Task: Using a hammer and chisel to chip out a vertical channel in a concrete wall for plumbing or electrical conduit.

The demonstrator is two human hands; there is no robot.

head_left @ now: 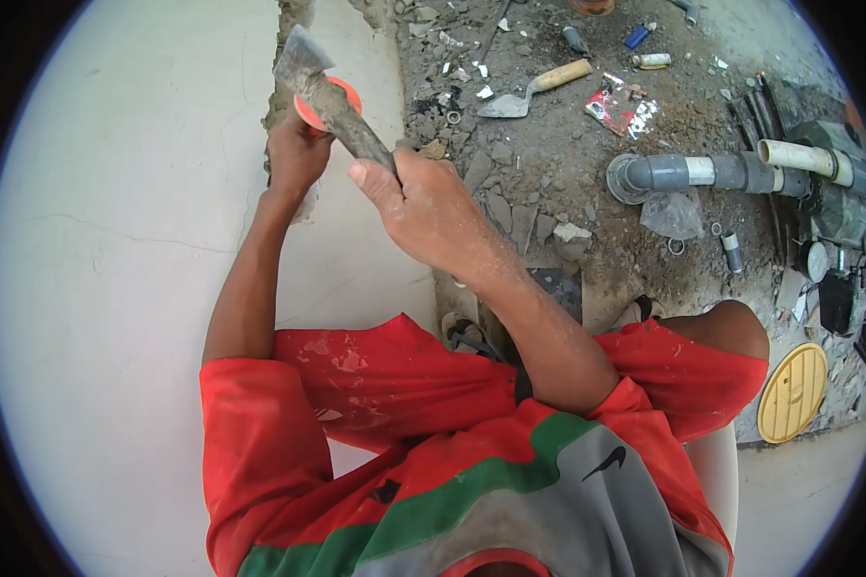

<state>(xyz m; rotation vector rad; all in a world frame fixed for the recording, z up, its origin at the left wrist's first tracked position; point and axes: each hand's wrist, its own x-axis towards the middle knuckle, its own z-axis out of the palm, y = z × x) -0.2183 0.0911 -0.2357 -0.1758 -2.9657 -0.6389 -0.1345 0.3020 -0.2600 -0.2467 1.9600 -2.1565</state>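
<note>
Hammer Over Orange Guard

At eleven o'clock, the right hand (pixel 423 207) wraps its grip tightly round a dusty, steel-headed hammer (pixel 358 135), low on the handle, probably for swing. Beneath, the left hand (pixel 296 154), grip curled closed, appears to hold a tool with a round orange guard (pixel 353 93), shaft hidden, beside a jagged plaster groove (pixel 298 12); the disc likely shields the knuckles. A wooden-handled steel trowel (pixel 560 75) lies at one o'clock.

Hammer (pixel 333 104) by wall (pixel 115 250), trowel (pixel 541 83) on rubble (pixel 548 183) to R, w/ pipe (pixel 698 172) further R.
</note>
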